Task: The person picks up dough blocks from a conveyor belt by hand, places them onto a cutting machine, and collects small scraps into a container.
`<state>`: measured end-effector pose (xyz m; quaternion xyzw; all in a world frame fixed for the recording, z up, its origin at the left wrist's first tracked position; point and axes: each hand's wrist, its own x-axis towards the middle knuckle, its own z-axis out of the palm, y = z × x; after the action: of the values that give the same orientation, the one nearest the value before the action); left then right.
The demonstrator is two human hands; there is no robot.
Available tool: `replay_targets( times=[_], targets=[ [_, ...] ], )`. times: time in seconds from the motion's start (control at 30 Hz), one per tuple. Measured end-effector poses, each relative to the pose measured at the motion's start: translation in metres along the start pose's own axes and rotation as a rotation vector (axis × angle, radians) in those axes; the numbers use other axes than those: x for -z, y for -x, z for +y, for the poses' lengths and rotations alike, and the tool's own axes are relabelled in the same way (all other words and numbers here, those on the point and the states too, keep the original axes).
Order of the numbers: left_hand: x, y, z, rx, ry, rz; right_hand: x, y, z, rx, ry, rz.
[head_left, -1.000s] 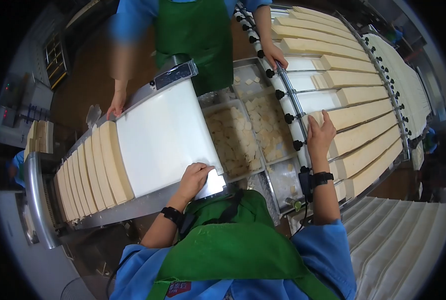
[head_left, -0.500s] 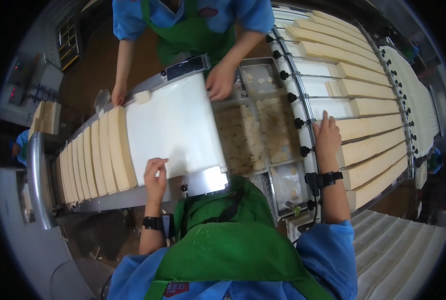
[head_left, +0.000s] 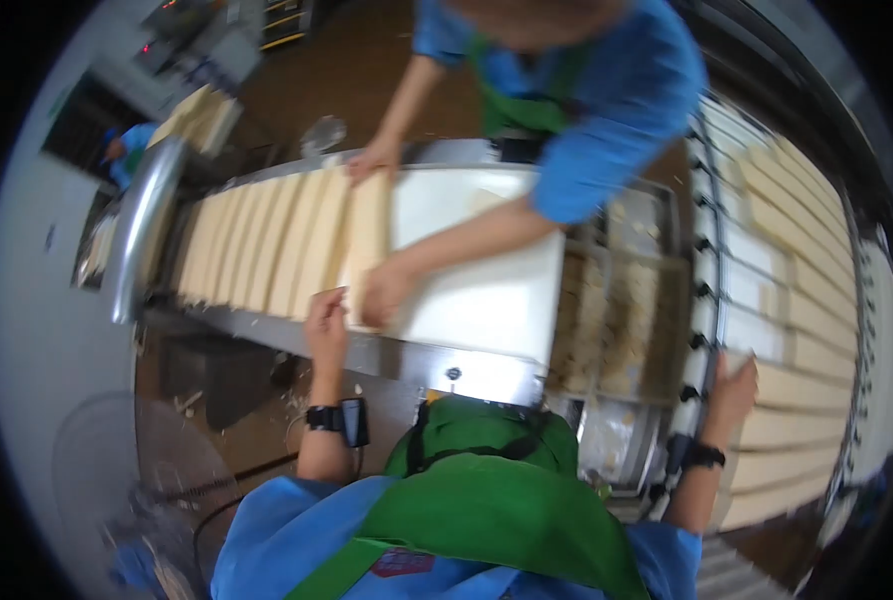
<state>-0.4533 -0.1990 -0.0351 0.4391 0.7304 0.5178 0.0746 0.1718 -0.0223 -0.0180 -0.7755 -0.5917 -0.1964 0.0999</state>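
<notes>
My left hand (head_left: 327, 325) is at the near edge of the left conveyor, by the bottom end of the row of pale slabs (head_left: 256, 240); its fingers are bent and a grip on anything is not visible. A co-worker's two hands hold one slab (head_left: 369, 225) at its far and near ends, beside the white belt (head_left: 476, 290). My right hand (head_left: 732, 392), somewhat blurred, lies at the left edge of the right conveyor, close to the ends of the long slabs (head_left: 791, 395), fingers apart.
Between the conveyors stand metal trays (head_left: 606, 380) with pale scraps. A curved metal guard (head_left: 146, 235) is at the left. The co-worker (head_left: 606, 110) leans over from the far side. A round transparent fan guard (head_left: 131, 450) is at lower left.
The view has turned, shifting the scene. The co-worker's right-side arm has reached across the belt, and both their hands now hold a slab. My left hand is now nearer the slabs.
</notes>
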Motion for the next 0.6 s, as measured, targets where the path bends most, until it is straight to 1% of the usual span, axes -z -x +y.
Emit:
replay_targets(
  times=[0.07,0.1,0.13,0.17,0.2,0.27,0.3,0.33,0.37,0.4,0.43,0.47,0.5,0.53,0.57,0.6],
  targets=[
    [0.001,-0.001,-0.005,0.025,0.014,0.058,0.006,-0.002,-0.006,-0.045,0.075,-0.067],
    [0.003,0.000,-0.011,0.035,0.032,0.087,0.012,-0.003,-0.010,-0.038,0.074,-0.073],
    [0.006,-0.001,-0.004,0.087,0.044,0.105,0.015,-0.003,-0.011,-0.037,0.079,-0.078],
    [0.007,0.000,-0.017,0.093,-0.018,0.136,0.005,-0.003,-0.003,0.003,0.070,-0.042],
    [0.008,-0.002,-0.024,0.137,-0.046,0.173,-0.004,-0.005,0.006,0.036,0.066,-0.003],
    [0.012,-0.003,-0.040,0.290,-0.117,0.204,-0.006,-0.008,0.011,0.003,0.122,-0.038],
    [0.014,-0.002,-0.058,0.295,-0.119,0.226,-0.014,-0.011,0.021,-0.036,0.184,-0.041],
    [0.015,-0.002,-0.076,0.365,-0.367,0.219,-0.017,-0.011,0.020,-0.021,0.175,-0.032],
    [0.016,0.001,-0.093,0.440,-0.612,0.208,-0.020,-0.015,0.017,-0.113,0.172,-0.176],
    [0.019,0.000,-0.098,0.451,-0.608,0.223,-0.023,-0.015,0.015,-0.206,0.170,-0.319],
    [0.021,-0.003,-0.101,0.559,-0.600,0.129,-0.054,-0.018,0.027,-0.193,0.273,-0.357],
    [0.023,-0.007,-0.105,0.665,-0.587,0.032,-0.069,-0.011,0.030,-0.185,0.271,-0.345],
    [0.024,-0.010,-0.109,0.670,-0.576,0.042,-0.081,-0.008,0.030,-0.128,0.337,-0.201],
    [0.024,-0.013,-0.114,0.676,-0.573,-0.005,-0.085,-0.012,0.025,-0.073,0.402,-0.056],
    [0.023,-0.014,-0.118,0.682,-0.570,-0.054,-0.033,-0.009,-0.024,-0.080,0.344,-0.092],
    [0.022,-0.015,-0.114,0.689,-0.560,-0.049,-0.030,-0.012,-0.049,0.039,0.154,-0.227]
  ],
)
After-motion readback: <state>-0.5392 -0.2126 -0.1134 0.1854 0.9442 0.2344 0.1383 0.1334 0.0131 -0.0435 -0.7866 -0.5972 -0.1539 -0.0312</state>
